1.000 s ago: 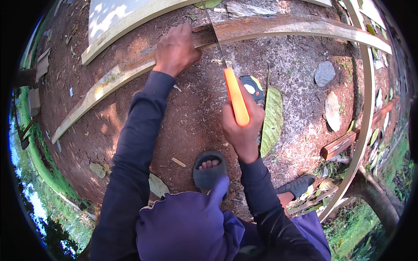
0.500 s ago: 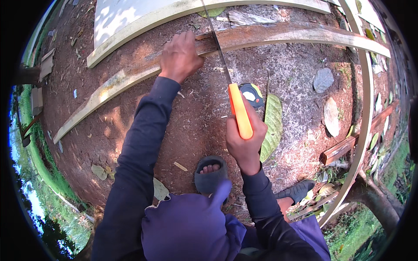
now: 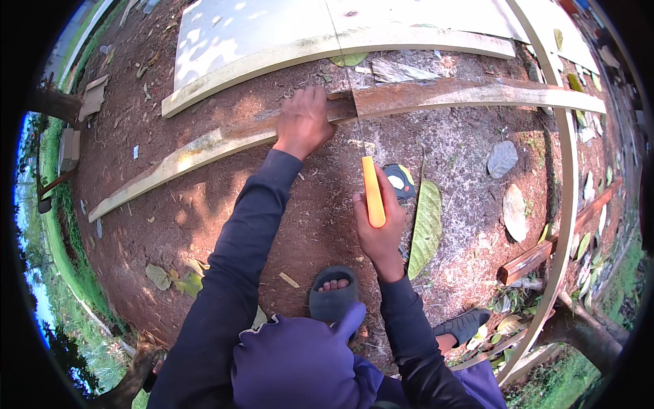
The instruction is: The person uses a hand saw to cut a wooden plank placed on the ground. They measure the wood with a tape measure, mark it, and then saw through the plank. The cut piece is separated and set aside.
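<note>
Clearly, the right hand (image 3: 383, 232), right of the frame's centre, is closed around the orange handle of a saw (image 3: 372, 194). The thin blade runs up from it to the top edge, crossing a long wooden board (image 3: 470, 93) in the upper middle. The left hand (image 3: 304, 124) is clamped over that board just left of the blade, its fingertips hidden. The board stretches from the lower left of that hand to the upper right of the frame, brown along its top and paler along its near edge.

Just beside the right hand lie a dark tape measure (image 3: 400, 180) and a long green leaf (image 3: 426, 228). A grey sandal (image 3: 334, 300) with toes showing sits at lower centre. Farther out, a pale beam (image 3: 566, 170) curves down the right side, and a white panel (image 3: 252, 34) fills the upper part, edged by a pale strip of wood (image 3: 272, 67).
</note>
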### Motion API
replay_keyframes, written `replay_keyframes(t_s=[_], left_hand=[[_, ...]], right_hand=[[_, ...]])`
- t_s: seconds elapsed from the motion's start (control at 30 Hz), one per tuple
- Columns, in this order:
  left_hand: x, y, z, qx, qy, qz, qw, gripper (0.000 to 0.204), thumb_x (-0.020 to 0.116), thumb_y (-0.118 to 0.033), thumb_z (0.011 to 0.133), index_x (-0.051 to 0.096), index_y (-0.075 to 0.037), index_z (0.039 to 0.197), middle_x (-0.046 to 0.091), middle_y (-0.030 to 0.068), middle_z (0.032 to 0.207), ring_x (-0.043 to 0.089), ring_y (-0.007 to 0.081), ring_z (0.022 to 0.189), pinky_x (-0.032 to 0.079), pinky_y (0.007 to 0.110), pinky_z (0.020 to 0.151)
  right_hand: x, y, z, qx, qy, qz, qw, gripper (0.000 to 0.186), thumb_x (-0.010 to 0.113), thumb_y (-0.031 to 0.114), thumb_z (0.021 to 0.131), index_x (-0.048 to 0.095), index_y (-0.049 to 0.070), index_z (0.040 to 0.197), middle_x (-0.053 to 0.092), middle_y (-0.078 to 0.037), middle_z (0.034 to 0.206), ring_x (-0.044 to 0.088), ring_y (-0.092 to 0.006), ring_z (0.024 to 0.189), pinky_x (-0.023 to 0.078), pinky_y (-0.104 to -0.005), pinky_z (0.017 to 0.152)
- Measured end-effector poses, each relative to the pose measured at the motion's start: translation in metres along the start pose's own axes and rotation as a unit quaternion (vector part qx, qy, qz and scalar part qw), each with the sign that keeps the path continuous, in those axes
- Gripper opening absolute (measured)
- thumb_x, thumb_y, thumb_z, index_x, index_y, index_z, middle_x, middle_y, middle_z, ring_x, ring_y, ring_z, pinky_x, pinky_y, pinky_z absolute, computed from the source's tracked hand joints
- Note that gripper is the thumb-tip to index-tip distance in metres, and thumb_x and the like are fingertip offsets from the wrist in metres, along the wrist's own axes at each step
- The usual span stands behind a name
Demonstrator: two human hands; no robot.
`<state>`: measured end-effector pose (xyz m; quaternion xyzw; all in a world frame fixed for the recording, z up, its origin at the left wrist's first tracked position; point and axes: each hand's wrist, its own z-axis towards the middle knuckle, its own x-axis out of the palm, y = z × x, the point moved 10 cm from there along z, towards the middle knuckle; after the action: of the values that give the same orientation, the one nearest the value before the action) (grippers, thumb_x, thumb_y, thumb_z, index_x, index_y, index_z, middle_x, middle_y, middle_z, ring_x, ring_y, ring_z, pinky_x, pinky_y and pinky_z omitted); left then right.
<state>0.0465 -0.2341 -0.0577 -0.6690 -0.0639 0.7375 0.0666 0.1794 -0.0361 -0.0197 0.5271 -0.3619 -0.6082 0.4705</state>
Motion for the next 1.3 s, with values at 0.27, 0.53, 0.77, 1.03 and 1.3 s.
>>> replay_keyframes(t_s=[0.27,0.53,0.77,1.03,1.3], left_hand=[[-0.008,-0.006,-0.003,0.033,-0.032,-0.024,0.999,0.050,0.081,-0.024,0.071,0.061,-0.002,0.111,0.064,0.0144,0.110,0.063,0.0333,0.106,0.052,0.048,0.090],[-0.051,0.028,-0.046,0.028,-0.082,-0.152,0.985,0.077,0.081,-0.040,0.084,0.053,0.001,0.142,0.055,0.0249,0.147,0.051,0.0416,0.140,0.044,0.051,0.115],[-0.057,0.141,0.007,-0.092,-0.084,-0.196,0.973,0.063,0.075,-0.035,0.093,0.056,0.001,0.141,0.062,0.0242,0.139,0.062,0.0382,0.129,0.049,0.048,0.110],[0.009,0.226,0.092,-0.084,0.077,0.093,0.989,0.087,0.068,-0.063,0.093,0.044,0.000,0.148,0.055,0.0237,0.143,0.052,0.0380,0.138,0.034,0.057,0.121],[-0.028,0.203,0.052,0.026,0.073,0.144,0.986,0.077,0.055,-0.066,0.099,0.053,0.006,0.126,0.059,0.0245,0.122,0.066,0.0367,0.109,0.054,0.054,0.092]], right_hand=[[-0.005,-0.039,-0.009,-0.026,-0.016,0.020,0.999,0.050,0.065,-0.001,0.093,0.057,-0.007,0.142,0.072,-0.015,0.112,0.071,-0.0170,0.092,0.056,-0.0326,0.083],[-0.004,-0.016,-0.009,-0.038,-0.026,-0.005,0.999,0.043,0.064,0.008,0.102,0.056,-0.008,0.141,0.071,-0.021,0.119,0.072,-0.0297,0.099,0.056,-0.0395,0.087],[0.008,-0.066,-0.025,0.029,0.038,-0.017,0.999,0.054,0.070,0.008,0.098,0.052,-0.001,0.148,0.070,-0.019,0.130,0.073,-0.0274,0.108,0.057,-0.0362,0.091],[0.024,-0.059,-0.025,0.086,0.082,0.066,0.991,0.063,0.074,0.015,0.097,0.045,0.000,0.151,0.064,-0.021,0.141,0.067,-0.0325,0.125,0.053,-0.0417,0.103],[-0.004,-0.058,-0.045,0.057,0.110,-0.008,0.992,0.097,0.088,0.029,0.083,0.034,-0.002,0.158,0.059,-0.022,0.141,0.059,-0.0353,0.131,0.046,-0.0468,0.111]])
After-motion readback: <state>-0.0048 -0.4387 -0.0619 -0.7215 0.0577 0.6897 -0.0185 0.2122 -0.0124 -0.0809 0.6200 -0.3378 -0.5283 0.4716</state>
